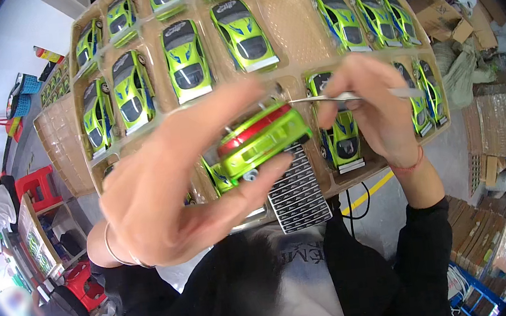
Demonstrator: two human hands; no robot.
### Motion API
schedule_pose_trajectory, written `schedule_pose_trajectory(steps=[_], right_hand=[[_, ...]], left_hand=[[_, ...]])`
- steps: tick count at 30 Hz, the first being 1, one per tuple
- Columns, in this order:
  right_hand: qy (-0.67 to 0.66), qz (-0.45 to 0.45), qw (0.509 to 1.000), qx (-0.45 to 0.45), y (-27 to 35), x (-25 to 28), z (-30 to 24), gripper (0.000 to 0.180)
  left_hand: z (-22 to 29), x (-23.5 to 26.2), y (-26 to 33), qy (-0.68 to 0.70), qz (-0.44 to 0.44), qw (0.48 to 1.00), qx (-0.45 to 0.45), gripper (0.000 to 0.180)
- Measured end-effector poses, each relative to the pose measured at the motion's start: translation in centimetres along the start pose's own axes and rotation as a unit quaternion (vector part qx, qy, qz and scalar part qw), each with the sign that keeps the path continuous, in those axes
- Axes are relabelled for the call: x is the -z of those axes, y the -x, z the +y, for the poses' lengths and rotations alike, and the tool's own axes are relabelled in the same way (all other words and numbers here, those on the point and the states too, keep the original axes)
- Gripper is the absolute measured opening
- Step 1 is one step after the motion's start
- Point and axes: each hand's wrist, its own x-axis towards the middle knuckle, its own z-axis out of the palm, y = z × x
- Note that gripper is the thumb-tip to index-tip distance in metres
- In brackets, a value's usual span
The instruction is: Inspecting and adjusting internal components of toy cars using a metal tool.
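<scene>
Now | left hand (163, 187) grips green toy car (261, 139) | right hand (372, 104) pinches tweezers (346, 97) at its rear

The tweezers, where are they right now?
In the head view, the tweezers are right of centre, pinched in the right hand, tip at the green toy car.

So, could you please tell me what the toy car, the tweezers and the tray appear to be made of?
The toy car in the left hand looks like glossy painted plastic or metal; bright highlights show, but not which. The tweezers in the right hand look like bare metal: thin, silvery. The tray seems thin moulded plastic, tan and matte.
</scene>
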Motion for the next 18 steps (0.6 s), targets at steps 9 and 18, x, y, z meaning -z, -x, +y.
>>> schedule_pose_trajectory(steps=[9, 18], right_hand=[[0.060, -0.063, 0.988, 0.124, 1.6, -3.0, -5.3, 0.038], [0.012, -0.111, 0.989, 0.094, 1.9, -2.1, -5.2, 0.035]], left_hand=[[0.5, -0.1, -0.4, 0.067, 0.007, 0.997, -0.040, 0.053], [0.8, -0.2, 0.0, 0.060, 0.030, 0.997, -0.026, 0.051]])
